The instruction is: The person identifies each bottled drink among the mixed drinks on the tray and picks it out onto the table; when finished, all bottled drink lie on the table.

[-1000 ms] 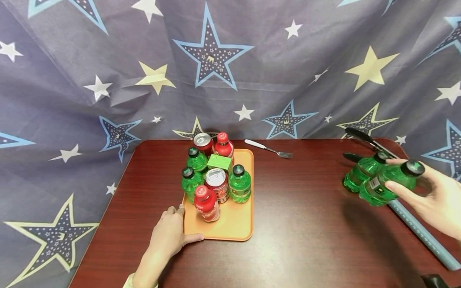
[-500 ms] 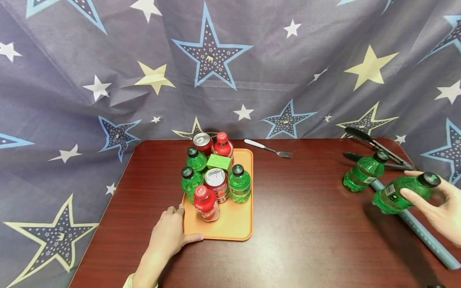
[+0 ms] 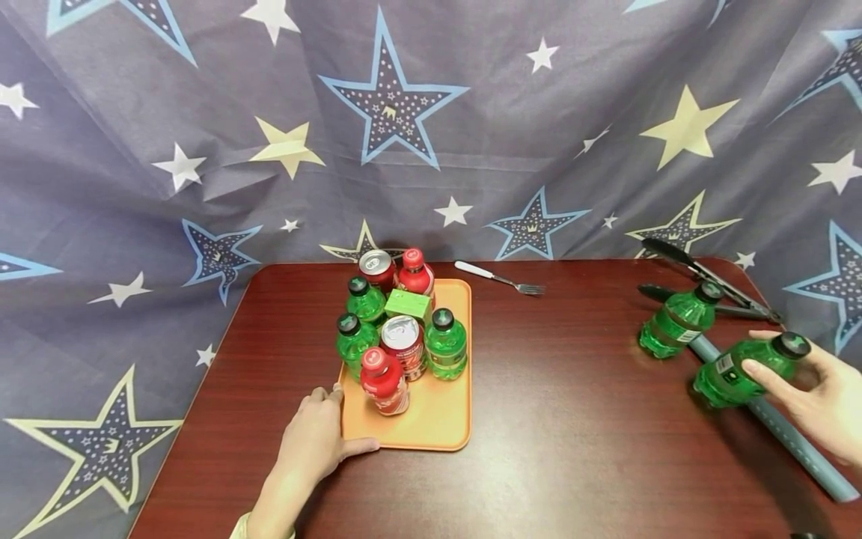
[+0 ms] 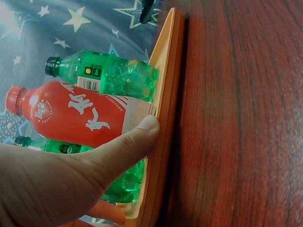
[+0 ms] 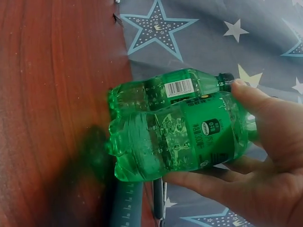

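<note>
Single star-print curtain (image 3: 579, 180) hung behind a dark red table (image 3: 566, 419). Orange tray (image 3: 438, 419) sat left of middle; left hand (image 3: 313, 434) spread at its near-left corner, thumb against the rim. Blue ruler (image 3: 795, 442) lay at right. Right hand (image 3: 824, 397) wrapped fingers and thumb round a green bottle (image 3: 737, 370) over the ruler, near another standing green bottle (image 3: 680, 322); couldn't tell if its base touched wood. Red bottle (image 3: 385, 385) and can (image 3: 404, 348) stood on the tray.
</note>
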`<state>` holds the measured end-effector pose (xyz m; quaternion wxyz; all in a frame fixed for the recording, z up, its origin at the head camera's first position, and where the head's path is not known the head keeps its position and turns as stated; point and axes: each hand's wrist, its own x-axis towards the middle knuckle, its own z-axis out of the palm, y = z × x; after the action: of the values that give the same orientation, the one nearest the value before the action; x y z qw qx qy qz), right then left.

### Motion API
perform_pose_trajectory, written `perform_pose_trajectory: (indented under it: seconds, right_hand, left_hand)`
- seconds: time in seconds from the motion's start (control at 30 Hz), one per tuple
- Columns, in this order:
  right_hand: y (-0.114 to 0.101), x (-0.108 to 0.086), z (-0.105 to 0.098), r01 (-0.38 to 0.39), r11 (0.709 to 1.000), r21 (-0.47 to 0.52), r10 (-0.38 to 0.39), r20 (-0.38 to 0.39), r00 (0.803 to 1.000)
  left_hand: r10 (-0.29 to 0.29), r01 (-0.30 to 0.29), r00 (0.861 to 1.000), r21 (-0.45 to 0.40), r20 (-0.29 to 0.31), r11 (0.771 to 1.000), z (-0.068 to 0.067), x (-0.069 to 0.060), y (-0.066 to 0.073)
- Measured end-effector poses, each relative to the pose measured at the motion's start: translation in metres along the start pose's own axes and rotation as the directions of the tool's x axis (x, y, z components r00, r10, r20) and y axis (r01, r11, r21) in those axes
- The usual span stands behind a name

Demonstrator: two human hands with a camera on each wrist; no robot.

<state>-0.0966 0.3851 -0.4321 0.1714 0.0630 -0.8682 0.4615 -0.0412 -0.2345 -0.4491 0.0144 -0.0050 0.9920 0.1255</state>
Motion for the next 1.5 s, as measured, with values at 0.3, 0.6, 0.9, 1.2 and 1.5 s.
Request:
perform_pose_trajectory:
  seconds: [0.3, 0.6, 0.9, 1.2, 1.5]
  right_hand:
    - [0.006, -0.003, -0.001, -0.013, 0.998, -0.056, 0.013, 0.012, 1.000]
    - [0.001, -0.003, -0.004, -0.106, 0.978, -0.178, 0.117, 0.055, 0.992]
    - [0.002, -0.001, -0.003, -0.158, 0.945, -0.285, 0.191, 0.090, 0.978]
    - [0.001, 0.000, -0.005, -0.133, 0.957, -0.259, 0.166, 0.107, 0.980]
    - [-0.016, 0.023, -0.009, 0.040, 0.993, -0.108, -0.048, -0.079, 0.996]
  left_hand:
    - [-0.004, 0.004, 1.000, -0.002, 0.003, 1.000, 0.000, 0.000, 0.000]
    - [-0.009, 0.009, 1.000, 0.004, 0.013, 1.000, 0.000, -0.001, 0.000]
    - [0.002, -0.002, 1.000, 0.019, 0.011, 1.000, 0.001, 0.000, -0.001]
    - [0.005, -0.005, 1.000, 0.018, 0.008, 1.000, 0.000, 0.001, -0.001]
    - [0.007, -0.007, 1.000, 0.019, 0.015, 1.000, 0.000, 0.001, 0.001]
